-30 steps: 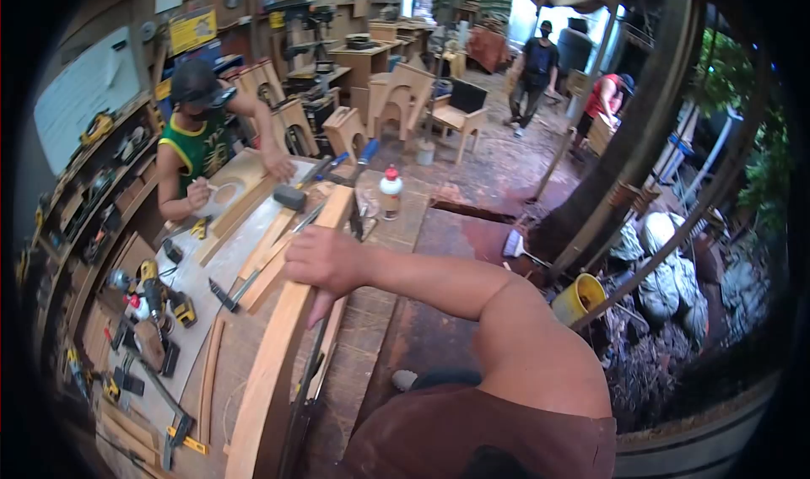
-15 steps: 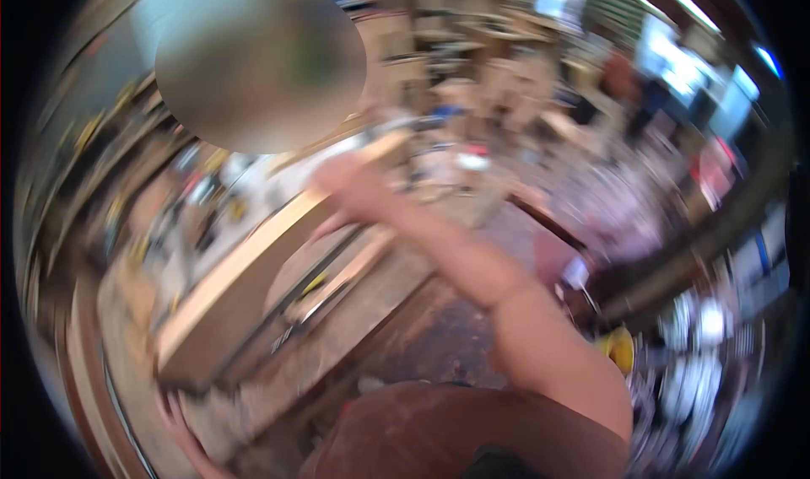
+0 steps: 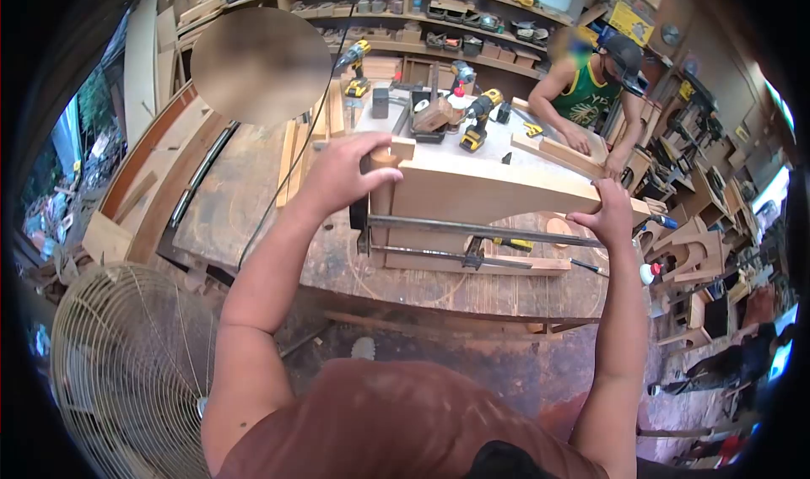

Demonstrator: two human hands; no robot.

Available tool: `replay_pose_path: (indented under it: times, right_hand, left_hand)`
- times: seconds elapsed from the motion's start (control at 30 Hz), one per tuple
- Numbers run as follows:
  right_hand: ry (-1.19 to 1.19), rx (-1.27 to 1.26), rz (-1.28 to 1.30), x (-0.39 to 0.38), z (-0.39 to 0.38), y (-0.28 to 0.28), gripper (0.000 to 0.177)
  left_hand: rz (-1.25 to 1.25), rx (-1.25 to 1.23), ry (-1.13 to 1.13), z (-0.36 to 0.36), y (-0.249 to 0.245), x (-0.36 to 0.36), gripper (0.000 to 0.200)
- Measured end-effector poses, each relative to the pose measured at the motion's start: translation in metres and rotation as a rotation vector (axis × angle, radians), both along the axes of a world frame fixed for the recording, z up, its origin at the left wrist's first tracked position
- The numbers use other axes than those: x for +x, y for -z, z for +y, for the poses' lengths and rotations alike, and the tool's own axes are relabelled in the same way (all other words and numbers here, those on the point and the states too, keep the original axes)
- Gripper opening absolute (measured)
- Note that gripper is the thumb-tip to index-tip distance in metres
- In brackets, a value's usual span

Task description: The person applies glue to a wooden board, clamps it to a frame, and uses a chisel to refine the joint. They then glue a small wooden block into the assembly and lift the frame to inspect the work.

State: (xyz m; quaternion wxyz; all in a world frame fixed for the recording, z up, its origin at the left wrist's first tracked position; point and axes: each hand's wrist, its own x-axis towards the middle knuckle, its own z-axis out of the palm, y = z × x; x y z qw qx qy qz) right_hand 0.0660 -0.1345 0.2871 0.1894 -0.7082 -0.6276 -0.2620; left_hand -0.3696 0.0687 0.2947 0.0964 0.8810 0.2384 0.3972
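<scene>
A pale wooden frame (image 3: 489,185) stands on edge on the workbench, its front board cut with a curve on the lower right. A long metal bar clamp (image 3: 489,228) runs across its near side. My left hand (image 3: 342,175) is closed over the frame's left end, thumb and fingers around the upper corner. At the other end my right hand (image 3: 611,214) grips the top edge, close to the clamp bar. Under the frame's curve lies a yellow-and-black tool (image 3: 513,244), partly hidden by the bar.
The worn workbench (image 3: 228,201) carries cordless drills (image 3: 479,121), a mallet (image 3: 434,112) and wood strips. Across it, a person in a green top (image 3: 591,95) handles wooden pieces. A large wire-guarded fan (image 3: 126,369) stands at left. A cable (image 3: 316,125) hangs over the bench.
My view has swung and levelled from a blurred, tilted angle. My left hand, earlier low at the frame's near end, now shows fully on its left end; my right hand remains on the frame.
</scene>
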Motion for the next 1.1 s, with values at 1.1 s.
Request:
replay_pose_path:
  times: [1.1]
  right_hand:
    - [0.006,-0.009,0.006,0.005,0.005,0.004,0.074]
  left_hand:
    - [-0.052,0.414,0.029,0.014,0.009,0.005,0.043]
